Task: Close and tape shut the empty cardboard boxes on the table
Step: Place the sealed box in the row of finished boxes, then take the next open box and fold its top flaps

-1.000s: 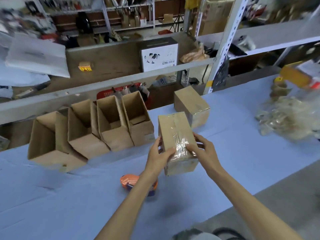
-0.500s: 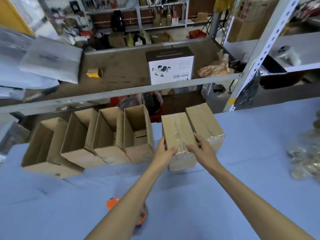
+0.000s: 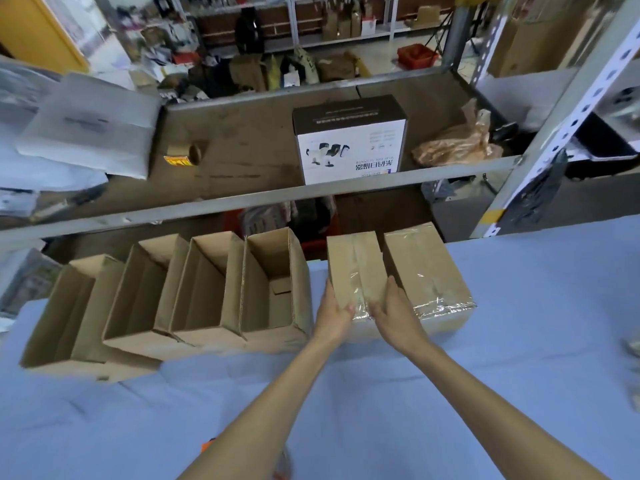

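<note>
Taped cardboard box (image 3: 356,268) gripped between left hand (image 3: 333,311) and right hand (image 3: 393,311), second taped box (image 3: 427,271) just right of them, open boxes (image 3: 266,292) lined leftward

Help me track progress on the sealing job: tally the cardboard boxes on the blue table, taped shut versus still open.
Taped boxes: 2, one of them gripped by the left hand and the right hand
Open boxes: 4
Total: 6
</note>
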Motion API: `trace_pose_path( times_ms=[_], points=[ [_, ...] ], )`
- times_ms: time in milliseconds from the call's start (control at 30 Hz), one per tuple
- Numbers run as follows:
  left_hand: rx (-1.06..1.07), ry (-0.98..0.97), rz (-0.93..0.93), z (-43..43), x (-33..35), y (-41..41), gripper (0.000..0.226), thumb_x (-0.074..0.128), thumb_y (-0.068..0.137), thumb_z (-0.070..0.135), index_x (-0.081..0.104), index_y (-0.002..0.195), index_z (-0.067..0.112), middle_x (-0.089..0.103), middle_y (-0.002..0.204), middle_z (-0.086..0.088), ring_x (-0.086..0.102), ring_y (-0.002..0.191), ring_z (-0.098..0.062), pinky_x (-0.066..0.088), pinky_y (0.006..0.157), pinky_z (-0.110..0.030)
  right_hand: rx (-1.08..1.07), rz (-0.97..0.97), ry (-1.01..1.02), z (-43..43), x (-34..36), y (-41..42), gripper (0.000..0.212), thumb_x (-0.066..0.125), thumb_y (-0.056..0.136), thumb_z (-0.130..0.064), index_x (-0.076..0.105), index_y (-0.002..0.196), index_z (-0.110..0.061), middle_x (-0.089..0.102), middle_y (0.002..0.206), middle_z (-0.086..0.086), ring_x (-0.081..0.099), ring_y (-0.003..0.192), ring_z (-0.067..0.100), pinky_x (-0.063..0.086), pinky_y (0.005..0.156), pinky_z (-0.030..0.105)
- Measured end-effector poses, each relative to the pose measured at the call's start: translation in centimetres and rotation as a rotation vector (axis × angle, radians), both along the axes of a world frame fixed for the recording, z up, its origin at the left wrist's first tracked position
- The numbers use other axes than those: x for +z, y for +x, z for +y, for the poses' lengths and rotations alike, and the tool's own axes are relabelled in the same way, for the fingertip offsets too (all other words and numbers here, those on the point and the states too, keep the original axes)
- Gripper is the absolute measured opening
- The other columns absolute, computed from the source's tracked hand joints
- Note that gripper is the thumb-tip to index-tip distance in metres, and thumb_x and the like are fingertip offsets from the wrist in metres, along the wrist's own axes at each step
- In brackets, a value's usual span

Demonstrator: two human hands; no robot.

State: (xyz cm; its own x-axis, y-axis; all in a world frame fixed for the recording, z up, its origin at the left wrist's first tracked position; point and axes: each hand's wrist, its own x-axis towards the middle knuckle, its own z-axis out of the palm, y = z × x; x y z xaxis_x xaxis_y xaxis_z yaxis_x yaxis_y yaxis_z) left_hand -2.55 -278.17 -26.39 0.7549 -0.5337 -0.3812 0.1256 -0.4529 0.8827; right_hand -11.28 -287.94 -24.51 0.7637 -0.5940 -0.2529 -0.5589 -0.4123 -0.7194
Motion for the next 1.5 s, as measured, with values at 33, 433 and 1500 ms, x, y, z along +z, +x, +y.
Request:
trace_pose_path(
  times_ms=[33,433,1500],
  points=[
    [-0.005,0.010,0.003,0.0,0.1,0.1,0.061,0.056,0.086,0.007,0.037,0.142,0.024,0.055,0.131,0.001,0.054,0.119,-0.016,0.044,0.104,-0.041,-0.004,0.002,-0.010,0.0,-0.1,0.1,0.056,0.050,0.096,-0.019,0.025,0.142,0.000,0.046,0.130,0.018,0.044,0.121,0.034,0.039,0.094,0.037],
    [-0.200,0.139,-0.453,1.9,3.9,-1.0,0.055,0.055,0.090,0.003,0.039,0.141,0.014,0.044,0.133,-0.003,0.047,0.119,-0.021,0.038,0.098,-0.027,-0.052,0.010,-0.146,0.3,0.6,0.3,0.042,0.055,0.091,-0.017,0.041,0.126,0.002,0.045,0.119,0.017,0.048,0.106,0.034,0.037,0.079,0.032],
    [-0.283,0.728,-1.091,16.4,7.2,-9.3,0.029,0.085,0.052,0.033,0.058,0.050,0.024,0.056,0.047,0.005,0.054,0.050,-0.014,0.039,0.054,-0.024,0.063,-0.209,0.128,14.0,6.6,-0.2,0.084,0.069,0.085,-0.033,0.019,0.148,-0.007,0.034,0.150,0.011,0.035,0.135,0.027,0.032,0.112,0.043]
  ],
)
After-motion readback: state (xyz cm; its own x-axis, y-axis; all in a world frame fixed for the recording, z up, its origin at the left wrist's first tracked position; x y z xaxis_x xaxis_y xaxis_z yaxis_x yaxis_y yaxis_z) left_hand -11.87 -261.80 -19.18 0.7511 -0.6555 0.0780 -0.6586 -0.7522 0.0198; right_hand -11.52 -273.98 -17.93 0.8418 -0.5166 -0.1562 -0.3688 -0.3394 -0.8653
